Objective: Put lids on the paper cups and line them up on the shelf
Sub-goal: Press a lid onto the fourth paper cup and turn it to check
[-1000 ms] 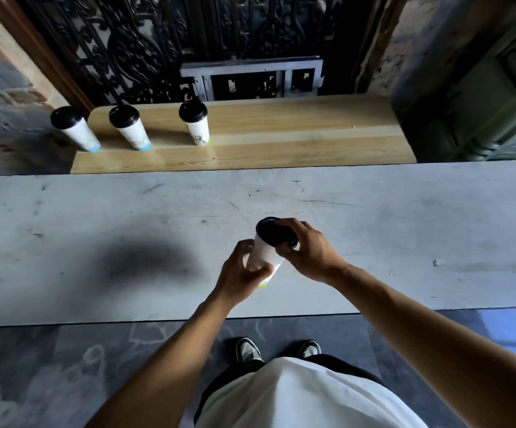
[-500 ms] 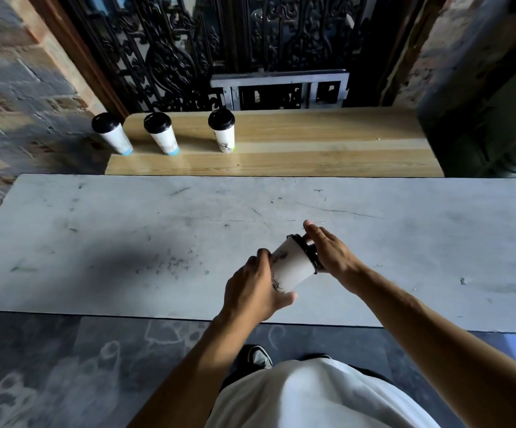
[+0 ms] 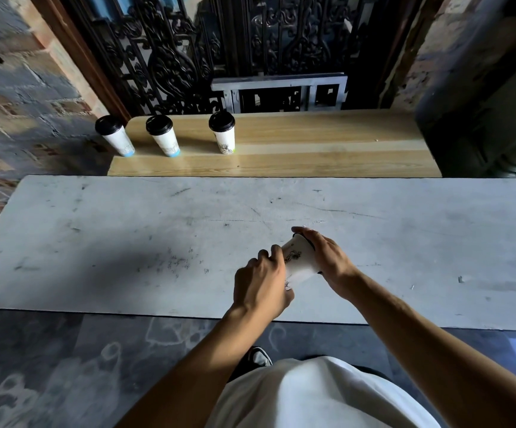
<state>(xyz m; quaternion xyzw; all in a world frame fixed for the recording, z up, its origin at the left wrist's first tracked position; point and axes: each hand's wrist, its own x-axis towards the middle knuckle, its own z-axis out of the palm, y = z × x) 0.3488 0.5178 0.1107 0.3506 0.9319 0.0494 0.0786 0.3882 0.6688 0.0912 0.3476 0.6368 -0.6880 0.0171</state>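
paper cup [image 3: 299, 264]: above the white table [image 3: 126, 242], tilted, long axis running from near-left base to far-right mouth | left hand [image 3: 261, 284]: closed round the base end | right hand [image 3: 327, 257]: cupped over black lid [image 3: 309, 242] at the mouth | wooden shelf [image 3: 312, 149]: three lidded cups [image 3: 160, 134] upright in row at left end

There is just one camera, worn on the person's head, and it looks forward and down at the white table [image 3: 126, 236] from the near side, so the table's near edge runs across the lower part of the picture. It is close enough to the table that both forearms reach out from the bottom of the picture, and the white shirt [image 3: 318, 396] and one shoe [image 3: 258, 358] show just below the table's edge. Past the table's far edge the wide view also takes in the wooden shelf [image 3: 312, 149] and, behind that, the black iron gate [image 3: 188, 50].
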